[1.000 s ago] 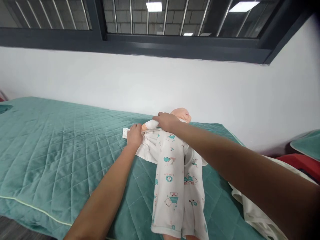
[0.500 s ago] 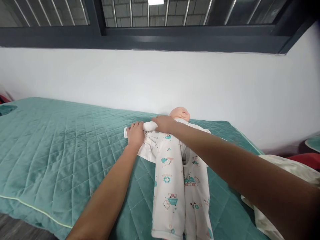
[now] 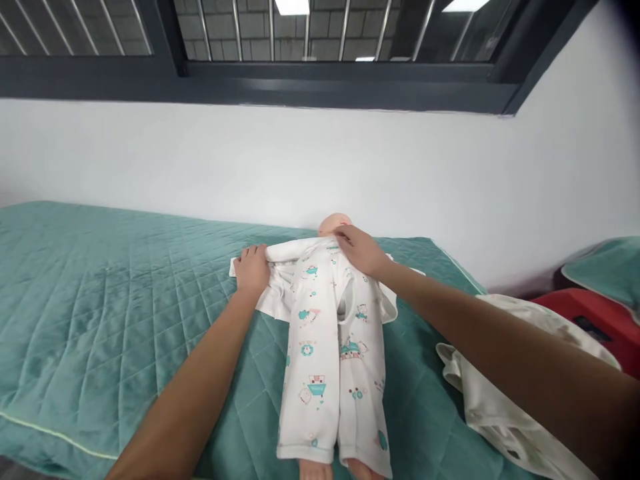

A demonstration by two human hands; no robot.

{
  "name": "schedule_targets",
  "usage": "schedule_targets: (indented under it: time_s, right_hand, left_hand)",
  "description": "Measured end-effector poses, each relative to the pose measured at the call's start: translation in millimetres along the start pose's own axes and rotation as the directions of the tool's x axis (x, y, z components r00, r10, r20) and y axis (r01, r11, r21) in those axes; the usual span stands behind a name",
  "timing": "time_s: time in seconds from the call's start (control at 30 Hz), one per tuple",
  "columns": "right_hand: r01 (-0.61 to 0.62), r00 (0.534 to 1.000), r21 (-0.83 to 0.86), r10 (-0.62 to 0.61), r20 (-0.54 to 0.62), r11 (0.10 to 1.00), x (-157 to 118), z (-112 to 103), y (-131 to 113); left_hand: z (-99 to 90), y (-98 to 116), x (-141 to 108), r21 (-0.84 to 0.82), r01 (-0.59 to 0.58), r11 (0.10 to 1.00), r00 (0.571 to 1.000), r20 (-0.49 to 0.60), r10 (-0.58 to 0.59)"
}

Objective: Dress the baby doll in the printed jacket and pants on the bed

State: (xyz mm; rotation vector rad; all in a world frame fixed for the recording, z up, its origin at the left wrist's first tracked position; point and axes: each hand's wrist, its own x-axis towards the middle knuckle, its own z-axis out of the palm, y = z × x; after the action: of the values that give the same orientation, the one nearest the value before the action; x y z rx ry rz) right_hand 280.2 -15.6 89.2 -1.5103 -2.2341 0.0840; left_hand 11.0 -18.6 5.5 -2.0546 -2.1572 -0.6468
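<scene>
A baby doll [image 3: 336,223] lies on its back, its head toward the wall. White printed baby clothes [image 3: 313,333] cover its body and legs, and its bare feet [image 3: 316,469] poke out of the leg ends. My left hand [image 3: 252,271] is closed around the white sleeve [image 3: 287,251] stretched out on the left. My right hand [image 3: 361,248] lies at the doll's neck and upper chest, its fingers bent and pinching the top edge of the clothes. The fingertips are partly hidden against the cloth. An opening shows in the garment between the legs.
Beneath the doll is a green quilted bed cover [image 3: 150,320]. Crumpled cream cloth [image 3: 510,400] and a red object [image 3: 590,320] lie at the right. Behind stands a white wall [image 3: 240,167] under a dark window frame [image 3: 300,87].
My right hand has moved from the sleeve to the doll's neck, bringing the cloth up across the chest. My left hand stays on the sleeve. The view has shifted to the right.
</scene>
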Motion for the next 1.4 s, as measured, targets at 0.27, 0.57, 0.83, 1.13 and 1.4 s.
schedule_targets:
  time_s: [0.27, 0.57, 0.83, 1.13, 1.4]
  right_hand:
    - [-0.238, 0.967, -0.266, 0.254, 0.024, 0.934, -52, 10, 49]
    - [-0.309, 0.947, -0.232, 0.320, 0.012, 0.922, -64, 2, 84]
    - [-0.296, 0.936, -0.129, 0.260, -0.238, 0.946, -84, 31, 93]
    - [-0.373, 0.898, -0.046, 0.349, -0.267, 0.927, -80, 27, 85]
    - [-0.390, 0.890, -0.033, 0.368, -0.268, 0.920, -80, 25, 83]
  left_hand:
    - [1.2, 3, -2, 0.028, 0.011, 1.000, 1.000, -0.023, -0.011]
    - [2.4, 3, -4, 0.028, 0.064, 0.998, 0.996, -0.070, -0.061]
    - [0.3, -5, -5, -0.003, 0.176, 0.984, 0.981, -0.087, -0.175]
    - [1.2, -4, -14, -0.062, 0.067, 0.996, 0.982, -0.172, -0.077]
    - [-34.9, 73, -27, -0.529, -0.137, 0.837, 0.965, -0.262, -0.007]
